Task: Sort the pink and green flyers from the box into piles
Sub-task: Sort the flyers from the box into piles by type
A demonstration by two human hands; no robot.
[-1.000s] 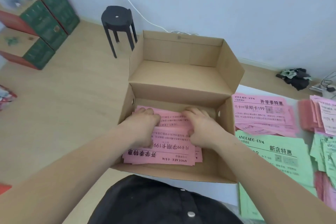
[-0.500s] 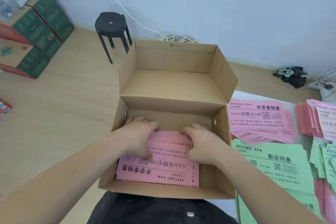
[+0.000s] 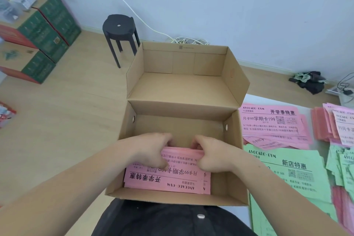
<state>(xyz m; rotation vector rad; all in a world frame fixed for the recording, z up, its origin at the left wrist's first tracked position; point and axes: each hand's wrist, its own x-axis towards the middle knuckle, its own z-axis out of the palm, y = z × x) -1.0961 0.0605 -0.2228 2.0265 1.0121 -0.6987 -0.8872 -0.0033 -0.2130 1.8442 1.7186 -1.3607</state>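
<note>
1. A stack of pink paper flyers (image 3: 168, 178) with black print lies under both hands, in the near part of an open brown cardboard box (image 3: 232, 140). Its top sheet runs from the hands back toward the person's body.
2. The left hand (image 3: 151, 151) grips the far edge of that stack, with its fingers curled over the edge and its thumb on the top sheet.
3. The right hand (image 3: 212, 157) grips the same edge just beside the left hand, curled the same way. A narrow gap separates the two sets of knuckles.
4. The fingertips are hidden behind the edge, so how many sheets they hold cannot be told; it is possibly the whole stack.
5. Beyond the fingers the box shows bare cardboard. Its hinged lid (image 3: 182, 86) lies open past the hands, inner side up.
6. Right of the right hand, outside the box, a pile of pink flyers (image 3: 272, 126) lies farther out. A pile of green paper flyers (image 3: 287, 174) lies nearer, just beside the box wall.
7. Well to the right of both piles, looser heaps of pink and green sheets (image 3: 342, 166) reach the frame's edge.
</note>
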